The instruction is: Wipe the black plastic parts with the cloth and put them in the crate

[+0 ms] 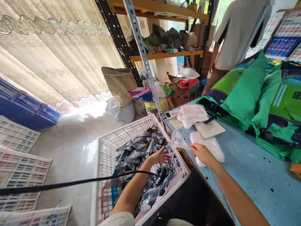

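Observation:
My right hand (201, 153) pinches the edge of a thin clear plastic bag (178, 140) above the rim of the white basket (144, 120). Left of it, my left hand (161, 156) hovers over the basket with its fingers stretched out and apart. A thin black cable (143, 172) crosses in front of my left wrist and loops by the fingers. Beneath, the basket holds many dark items in clear bags (138, 147). Beside my right hand, a stack of clear bags (213, 145) lies on the blue table (249, 175).
A second pile of clear bags (192, 114), a flat board (210, 128) and a white power strip (171, 114) lie on the table. Green sacks (246, 91) stand behind them. A person (235, 34) stands beyond. Crates (25, 106) line the left; a metal shelf (143, 59) rises ahead.

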`<state>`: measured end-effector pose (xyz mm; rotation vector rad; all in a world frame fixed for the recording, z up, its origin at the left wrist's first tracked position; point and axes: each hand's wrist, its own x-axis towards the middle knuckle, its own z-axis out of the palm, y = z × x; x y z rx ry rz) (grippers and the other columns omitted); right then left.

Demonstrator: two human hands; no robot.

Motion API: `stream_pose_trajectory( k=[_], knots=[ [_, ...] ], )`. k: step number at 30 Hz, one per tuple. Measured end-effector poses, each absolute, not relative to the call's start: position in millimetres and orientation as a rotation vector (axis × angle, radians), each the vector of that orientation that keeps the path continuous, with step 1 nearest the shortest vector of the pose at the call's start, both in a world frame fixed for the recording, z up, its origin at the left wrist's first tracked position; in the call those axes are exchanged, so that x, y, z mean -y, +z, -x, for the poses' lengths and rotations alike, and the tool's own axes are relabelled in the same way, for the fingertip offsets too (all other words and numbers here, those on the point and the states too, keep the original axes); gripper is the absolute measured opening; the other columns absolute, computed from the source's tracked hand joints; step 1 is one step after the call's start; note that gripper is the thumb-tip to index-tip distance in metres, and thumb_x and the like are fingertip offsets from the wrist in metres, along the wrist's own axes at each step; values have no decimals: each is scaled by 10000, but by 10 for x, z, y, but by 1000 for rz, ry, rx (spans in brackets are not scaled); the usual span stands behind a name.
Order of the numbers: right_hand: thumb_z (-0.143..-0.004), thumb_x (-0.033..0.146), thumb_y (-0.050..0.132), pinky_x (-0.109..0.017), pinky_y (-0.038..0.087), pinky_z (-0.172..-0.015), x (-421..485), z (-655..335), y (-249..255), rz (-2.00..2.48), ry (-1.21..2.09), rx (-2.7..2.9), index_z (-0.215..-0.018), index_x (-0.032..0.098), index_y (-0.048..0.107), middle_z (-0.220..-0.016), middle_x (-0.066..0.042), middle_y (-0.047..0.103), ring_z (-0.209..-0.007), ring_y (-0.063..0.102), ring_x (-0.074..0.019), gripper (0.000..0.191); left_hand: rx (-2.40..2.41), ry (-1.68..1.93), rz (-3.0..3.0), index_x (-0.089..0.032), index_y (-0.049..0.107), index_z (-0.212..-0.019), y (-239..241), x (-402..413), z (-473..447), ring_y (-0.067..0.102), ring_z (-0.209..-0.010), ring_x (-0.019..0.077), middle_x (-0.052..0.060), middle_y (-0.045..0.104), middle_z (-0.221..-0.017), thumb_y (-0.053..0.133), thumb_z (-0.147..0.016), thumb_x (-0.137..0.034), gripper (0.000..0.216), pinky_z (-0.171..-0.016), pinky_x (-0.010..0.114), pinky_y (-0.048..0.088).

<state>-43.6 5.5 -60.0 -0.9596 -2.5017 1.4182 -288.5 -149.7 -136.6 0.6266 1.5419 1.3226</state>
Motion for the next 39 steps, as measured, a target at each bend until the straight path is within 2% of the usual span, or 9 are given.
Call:
stream_pose_trajectory(
  k=[3,8,14,18,23,28,32,35,39],
  knots=[
    [-855,177,559,-321,342,-601,-68,615,-657,922,1297,2741,-656,236,600,-598,-15,607,-592,550,-188,211,-1187,1334,-574,-220,731,-966,-1272,1570,3203,519,-497,112,38,715,-744,697,-761,-728,549,-695,367,557],
    [-783,108,672,-309,328,-584,-9,1370,-447,415,1311,2929,-593,221,607,-578,-4,607,-577,537,-182,231,-1157,1466,-756,-162,709,-1239,-289,1418,4080,611,-596,112,85,763,-920,785,-803,-444,526,-663,274,552],
    [-926,234,596,-283,413,-788,-205,2713,227,223,1141,2567,-790,198,675,-853,-16,663,-869,598,-179,162,-1455,1500,-1154,-112,768,-1037,997,830,4520,640,-683,105,71,742,-822,790,-780,-308,324,-649,206,510],
    [-928,279,576,-274,418,-771,-588,3234,644,346,1037,2210,-864,196,692,-817,-6,655,-821,595,-175,156,-1583,1697,-1133,-116,741,-1003,1330,508,4702,607,-622,80,42,730,-815,806,-705,-175,311,-673,236,521],
    [-910,329,611,-256,418,-721,-1057,3527,1035,381,1110,1926,-819,178,656,-674,30,606,-715,568,-147,182,-1725,1964,-1119,-105,697,-995,1500,213,4989,572,-601,60,33,716,-792,659,-783,-90,216,-656,209,497],
    [-898,505,657,-197,309,-481,-1382,3467,1228,455,1396,1400,-869,206,578,-610,85,493,-496,406,-70,311,-2148,1591,-1211,-62,730,-878,1388,193,5168,538,-574,77,11,649,-658,594,-736,-18,202,-680,246,480],
    [-860,464,740,-172,227,-406,-1389,3245,1217,430,1635,1370,-834,207,548,-589,105,474,-432,334,-36,322,-2268,1335,-1416,-131,758,-728,1114,238,4971,659,-900,230,42,703,-748,662,-637,-21,172,-888,329,511],
    [-897,431,719,-164,270,-415,-1279,3112,1226,387,1737,1297,-827,208,543,-615,102,470,-436,348,-27,292,-1915,1407,-1489,-168,770,-885,911,220,4478,649,-1063,261,64,738,-933,723,-721,-149,172,-962,366,511],
    [-958,394,637,-162,336,-438,-1272,2745,1191,382,1701,1151,-894,212,570,-668,85,485,-464,399,-32,204,-1141,1225,-1212,-139,701,-1026,685,272,3697,678,-828,191,54,668,-796,711,-868,-414,317,-806,360,558]
  ],
)
